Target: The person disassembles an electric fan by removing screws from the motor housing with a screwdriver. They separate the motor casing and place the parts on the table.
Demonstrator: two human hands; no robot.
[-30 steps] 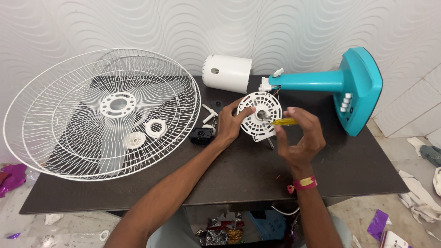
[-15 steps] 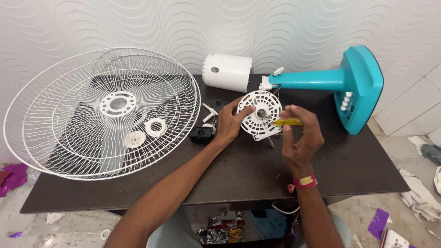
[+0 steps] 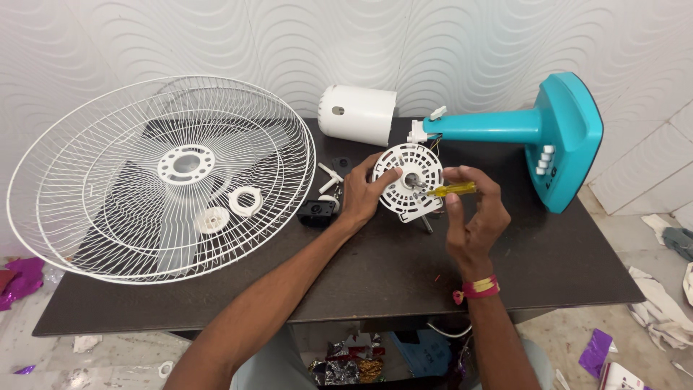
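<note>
A makeshift home repair spot: dark table (image 3: 375,267), patterned wall (image 3: 216,43), littered tile floor (image 3: 650,289).

Both forearms are bare up to the bottom edge of the view, with no sleeves showing. The left hand (image 3: 363,192) wears no ring, band or glove. The right hand (image 3: 473,217) is ungloved too, its nails cut short. Around the right wrist sits a band of red and yellow thread (image 3: 481,287), wound several times, with a small pink tuft hanging off its left side. Low between the arms a bit of light grey-blue clothing (image 3: 263,368) shows
</note>
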